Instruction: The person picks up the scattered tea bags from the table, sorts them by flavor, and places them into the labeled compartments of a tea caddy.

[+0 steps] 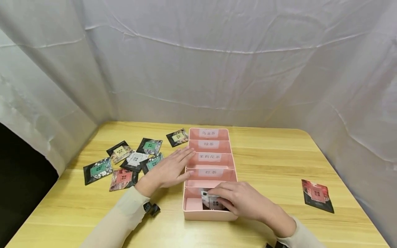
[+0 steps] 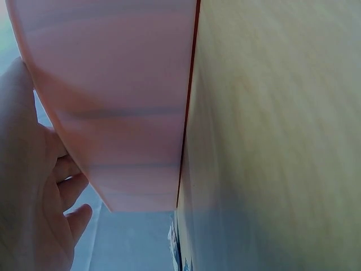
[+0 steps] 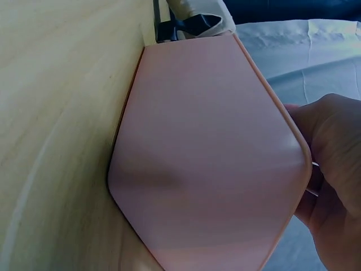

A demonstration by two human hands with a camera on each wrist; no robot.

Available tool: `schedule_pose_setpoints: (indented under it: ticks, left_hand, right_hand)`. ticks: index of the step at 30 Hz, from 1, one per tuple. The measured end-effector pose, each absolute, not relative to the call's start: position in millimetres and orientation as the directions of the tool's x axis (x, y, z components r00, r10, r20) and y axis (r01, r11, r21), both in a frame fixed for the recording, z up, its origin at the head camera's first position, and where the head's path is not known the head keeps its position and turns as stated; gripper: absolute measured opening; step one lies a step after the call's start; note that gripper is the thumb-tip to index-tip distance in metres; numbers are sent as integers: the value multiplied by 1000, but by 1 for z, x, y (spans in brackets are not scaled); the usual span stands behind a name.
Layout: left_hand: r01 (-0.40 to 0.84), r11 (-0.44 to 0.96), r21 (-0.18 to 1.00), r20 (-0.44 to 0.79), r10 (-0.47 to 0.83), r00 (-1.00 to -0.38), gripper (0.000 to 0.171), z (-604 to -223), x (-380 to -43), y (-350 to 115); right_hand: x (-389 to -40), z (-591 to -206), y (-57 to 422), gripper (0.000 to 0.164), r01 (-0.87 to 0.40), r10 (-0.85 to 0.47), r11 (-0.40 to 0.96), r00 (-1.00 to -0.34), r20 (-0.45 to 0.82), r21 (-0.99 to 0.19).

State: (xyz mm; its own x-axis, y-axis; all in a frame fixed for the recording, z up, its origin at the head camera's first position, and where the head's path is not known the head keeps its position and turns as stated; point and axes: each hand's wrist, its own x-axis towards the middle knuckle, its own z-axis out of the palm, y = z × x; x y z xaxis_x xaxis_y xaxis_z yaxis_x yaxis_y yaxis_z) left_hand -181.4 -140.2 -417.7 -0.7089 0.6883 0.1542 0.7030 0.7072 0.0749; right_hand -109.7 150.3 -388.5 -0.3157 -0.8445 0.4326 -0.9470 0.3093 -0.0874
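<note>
A long pink divided box [image 1: 209,216] stands on the table, with Chinese labels on its dividers. In its front compartment, my right hand [image 1: 245,200] holds a white-and-black tea sachet [image 1: 213,203] between thumb and fingers. The sachet stands partly upright there; the hand covers its right side. My left hand [image 1: 169,168] rests along the box's left rim with its fingers extended. In the left wrist view the fingers [image 2: 70,189] lie at the rim. From the right wrist, the box's wall [image 3: 208,141] hides the sachet and most of the fingertips.
Left of the box lie several sachets, among them a green one [image 1: 98,170], a red one [image 1: 123,179], a white one [image 1: 135,159] and a yellow one [image 1: 119,151]. Another yellow sachet [image 1: 177,137] lies by the box's far corner. One red sachet [image 1: 317,195] lies at the far right.
</note>
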Motion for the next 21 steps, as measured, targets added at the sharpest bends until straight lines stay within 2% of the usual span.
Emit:
schedule_pose_setpoints:
  ticks: [4,8,14,21]
  left_hand:
    - [704,706,77,156,688,-708,74,-418,-181,-141]
    - [708,702,74,159,693,-703,74,-417,-181,-142]
    - [702,709,74,147,688,-710,75,-417,-180,-143]
    - [706,704,76,153,692,-706,75,-417,-182,-141]
  right_hand:
    - [-110,-385,151,40,-948,-835,317,-299,463,-40]
    - [-112,-380,155,35,-942,-814,334,-310,491,-41]
    - [-119,-376,167,27,-921,-779,374,-374,502,-107]
    - [-120,-372,193,26,-864,-712,468,-492,500,-185]
